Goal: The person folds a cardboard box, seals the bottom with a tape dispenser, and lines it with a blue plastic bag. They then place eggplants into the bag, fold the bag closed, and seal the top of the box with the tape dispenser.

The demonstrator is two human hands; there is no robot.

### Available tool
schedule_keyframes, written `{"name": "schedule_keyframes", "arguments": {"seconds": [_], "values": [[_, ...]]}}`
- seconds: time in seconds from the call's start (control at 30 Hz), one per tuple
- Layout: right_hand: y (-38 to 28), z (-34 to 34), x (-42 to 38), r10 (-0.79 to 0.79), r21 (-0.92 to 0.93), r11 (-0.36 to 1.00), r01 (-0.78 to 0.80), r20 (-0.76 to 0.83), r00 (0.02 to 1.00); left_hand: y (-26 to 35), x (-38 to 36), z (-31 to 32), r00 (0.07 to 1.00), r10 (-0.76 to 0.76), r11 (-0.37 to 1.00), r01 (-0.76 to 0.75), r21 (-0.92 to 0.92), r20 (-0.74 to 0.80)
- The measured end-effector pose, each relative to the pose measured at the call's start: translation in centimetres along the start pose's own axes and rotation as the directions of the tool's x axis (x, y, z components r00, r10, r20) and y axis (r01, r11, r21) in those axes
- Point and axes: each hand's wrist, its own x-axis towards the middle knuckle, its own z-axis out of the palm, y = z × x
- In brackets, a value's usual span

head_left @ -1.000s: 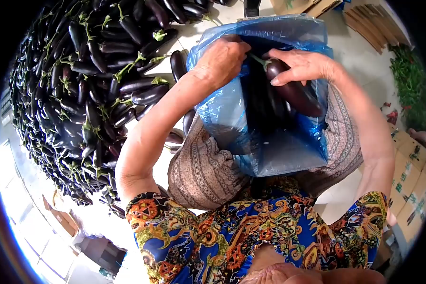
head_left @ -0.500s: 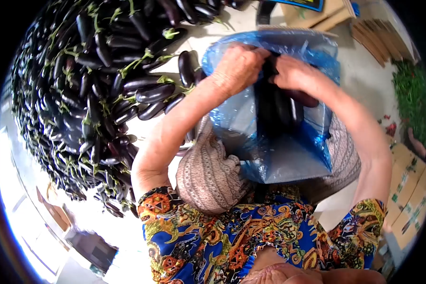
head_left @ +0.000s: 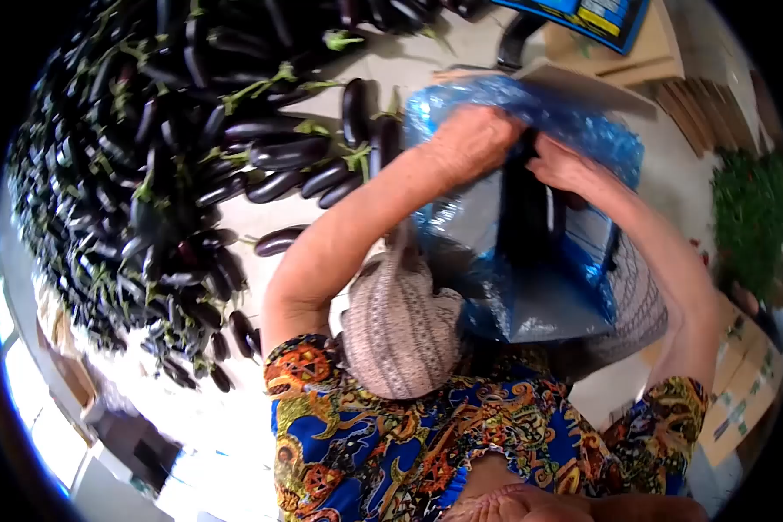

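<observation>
A box lined with a blue plastic bag (head_left: 448, 217) stands before me between my knees, with dark eggplants (head_left: 539, 204) inside. My left hand (head_left: 478, 139) is at the far left part of the opening, its fingers bent down and hidden at the tips. Close to it on the right, my right hand (head_left: 564, 163) reaches into the far part of the box with curled fingers. Shadow and the plastic hide what either hand touches or holds. Loose eggplants (head_left: 291, 152) lie on the floor left of the box.
A large heap of eggplants (head_left: 104, 191) spreads over the left side. Flat cardboard pieces (head_left: 700, 113) lie at the upper right, near green peppers (head_left: 752, 217). More cardboard (head_left: 735, 391) is at the lower right. A blue and black package (head_left: 596, 22) shows at the top.
The whole view has shifted, so the box and both hands appear further right and slightly lower. The eggplants in the box are now less visible, in deeper shadow.
</observation>
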Motion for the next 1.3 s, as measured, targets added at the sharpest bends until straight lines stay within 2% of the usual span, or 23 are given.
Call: {"name": "schedule_keyframes", "arguments": {"seconds": [0.03, 0.1, 0.13, 0.2, 0.27, 0.3, 0.37, 0.43, 0.5, 0.57, 0.63, 0.67, 0.7, 0.77, 0.8, 0.9, 0.93, 0.97, 1.03, 1.1, 1.17, 1.2, 1.3], "values": [[-0.1, 0.2, -0.9, -0.144, 0.038, 0.988, 0.151, -0.159, 0.977, 0.0, 0.2, 0.0, 1.000, 0.001, 0.998, -0.002, -0.056, -0.023], [-2.7, -0.9, -1.3, 0.028, -0.194, 0.980, -0.034, -0.031, 0.999, -0.2, 0.1, 0.5, 0.996, 0.044, 0.995, -0.051, -0.088, -0.080], [-2.5, -0.5, -1.7, -0.033, -0.231, 0.973, -0.006, -0.164, 0.986, 0.0, 0.4, 0.9, 0.995, 0.057, 0.994, -0.064, -0.084, -0.084], [-0.8, 1.1, -1.5, 0.043, -0.154, 0.984, -0.085, -0.259, 0.965, 0.1, 0.3, 1.2, 0.993, 0.059, 0.996, -0.065, -0.058, -0.100], [0.6, 2.4, -0.3, 0.053, -0.048, 0.996, -0.072, -0.314, 0.948, 0.4, 0.7, 0.6, 0.996, 0.024, 0.989, -0.036, -0.141, -0.089], [1.6, 4.1, 0.3, 0.111, 0.046, 0.994, -0.103, -0.253, 0.961, 0.7, 0.6, 0.2, 0.996, -0.012, 0.990, 0.000, -0.143, -0.083], [0.4, 3.0, 0.1, 0.110, 0.053, 0.993, -0.101, -0.221, 0.969, 0.5, 0.1, -0.2, 0.999, -0.042, 0.985, 0.040, -0.166, -0.006], [-3.2, -1.3, -1.8, 0.200, 0.184, 0.963, -0.196, -0.001, 0.980, 0.0, -0.4, -0.1, 0.986, -0.043, 0.953, -0.008, -0.301, -0.160], [-2.7, -2.7, -4.2, 0.055, 0.276, 0.959, -0.060, 0.024, 0.998, -0.3, -0.1, 0.4, 0.937, -0.072, 0.925, -0.066, -0.374, -0.342], [-3.2, -6.4, -5.0, -0.104, 0.455, 0.879, -0.139, 0.468, 0.878, -0.8, 0.3, 0.0, 0.919, -0.128, 0.912, -0.039, -0.407, -0.373], [-3.8, -7.5, -7.1, 0.025, 0.276, 0.945, -0.177, 0.478, 0.878, -1.1, 0.6, -1.2, 0.925, -0.086, 0.871, -0.111, -0.479, -0.370], [-3.8, -7.9, -7.4, 0.049, 0.306, 0.932, -0.196, 0.429, 0.902, -1.0, 0.7, -1.6, 0.929, -0.062, 0.845, -0.146, -0.515, -0.366], [-3.8, -8.2, -7.6, 0.071, 0.342, 0.916, -0.210, 0.377, 0.923, -0.9, 0.8, -1.4, 0.940, -0.013, 0.870, -0.157, -0.468, -0.340], [-4.9, -9.3, -6.3, 0.088, 0.261, 0.938, -0.227, 0.454, 0.887, -0.9, 0.7, -1.6, 0.957, 0.081, 0.920, -0.179, -0.350, -0.278], [-5.6, -9.8, -5.4, 0.091, 0.218, 0.950, -0.223, 0.490, 0.867, -0.6, 0.5, -2.3, 0.983, 0.082, 0.957, -0.123, -0.261, -0.161], [-4.2, -7.4, -3.5, 0.119, 0.193, 0.957, -0.218, 0.423, 0.898, 0.3, 0.0, -1.9, 0.993, 0.101, 0.995, -0.101, 0.010, -0.054], [-3.3, -6.9, -2.7, 0.096, 0.217, 0.955, -0.202, 0.420, 0.902, 0.3, -0.1, -1.9, 0.987, 0.123, 0.992, -0.121, 0.023, -0.102], [-2.6, -6.7, -3.3, 0.166, 0.149, 0.963, -0.225, 0.327, 0.930, 0.3, -0.1, -1.7, 0.988, 0.128, 0.992, -0.127, 0.020, -0.090], [-3.7, -8.6, -4.2, 0.058, 0.255, 0.952, -0.170, 0.396, 0.916, 0.7, -0.3, -2.1, 0.985, 0.107, 0.991, -0.116, -0.059, -0.133], [-4.3, -9.6, -6.2, -0.005, 0.221, 0.970, -0.099, 0.428, 0.904, 0.8, -0.5, -3.0, 0.983, 0.066, 0.927, -0.124, -0.353, -0.171], [-6.7, -11.9, -8.5, 0.077, 0.043, 0.993, -0.109, 0.462, 0.884, 0.9, -1.6, -4.6, 0.972, 0.029, 0.718, -0.183, -0.672, -0.233], [-8.6, -13.3, -9.5, 0.044, 0.051, 0.996, -0.073, 0.430, 0.902, 1.2, -2.3, -7.2, 0.991, 0.035, 0.693, -0.117, -0.712, -0.128], [-12.6, -14.6, -10.9, -0.109, 0.084, 0.993, 0.087, 0.299, 0.948, 2.7, -4.9, -10.8, 0.997, -0.005, 0.427, -0.065, -0.902, -0.074]]}}
